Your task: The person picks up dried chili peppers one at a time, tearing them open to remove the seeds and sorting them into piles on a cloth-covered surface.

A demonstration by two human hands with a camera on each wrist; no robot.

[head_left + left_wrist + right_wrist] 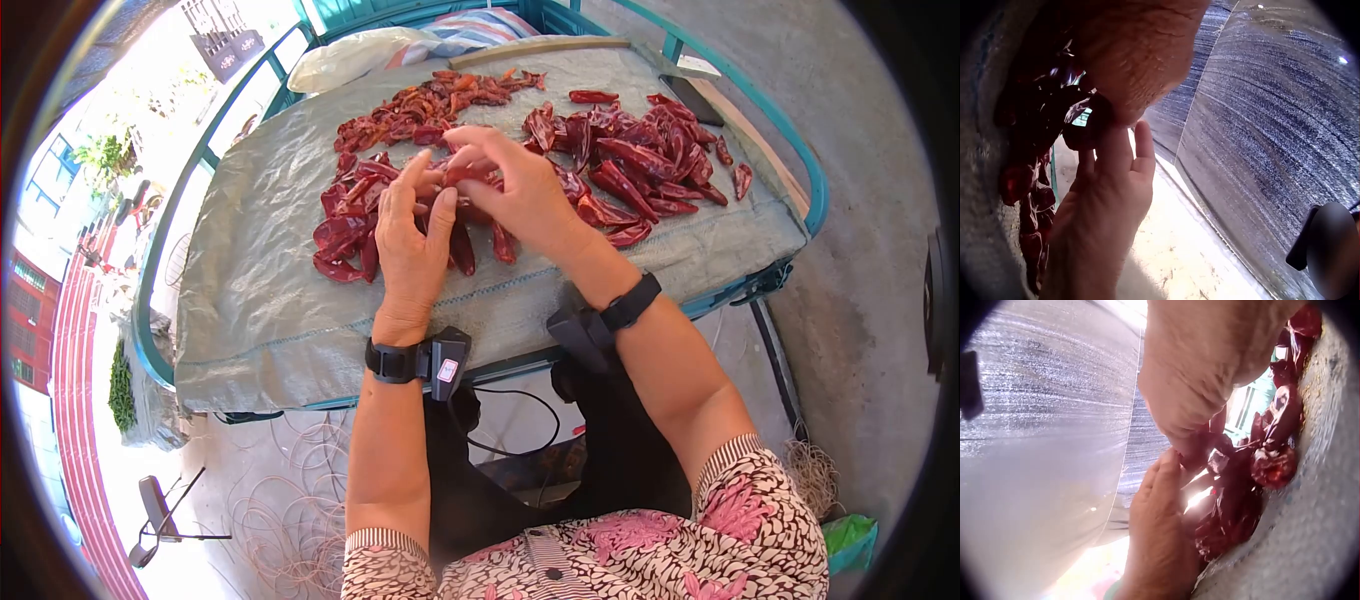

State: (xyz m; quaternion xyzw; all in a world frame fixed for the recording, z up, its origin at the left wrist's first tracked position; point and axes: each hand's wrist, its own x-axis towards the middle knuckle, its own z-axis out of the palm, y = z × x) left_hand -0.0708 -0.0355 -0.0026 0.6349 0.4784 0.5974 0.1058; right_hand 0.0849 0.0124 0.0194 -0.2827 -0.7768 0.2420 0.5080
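Observation:
In the head view both hands meet over a grey woven sheet. The left hand has its thumb raised toward the fingertips, and the right hand bends its fingers in from the other side. Between their fingertips is a dried red chili pepper, pinched from both sides and partly covered by the fingers. Whole, dark red, shiny chilies lie under and beside the left hand. A larger heap of chilies spreads to the right of the right hand. Behind the hands lies a pile of flatter, orange-red chili pieces.
The sheet covers a cart bed with teal metal rails. At the back lie a pale sack and a striped cloth. A wooden board runs along the right side. Loose wire coils lie on the floor at left.

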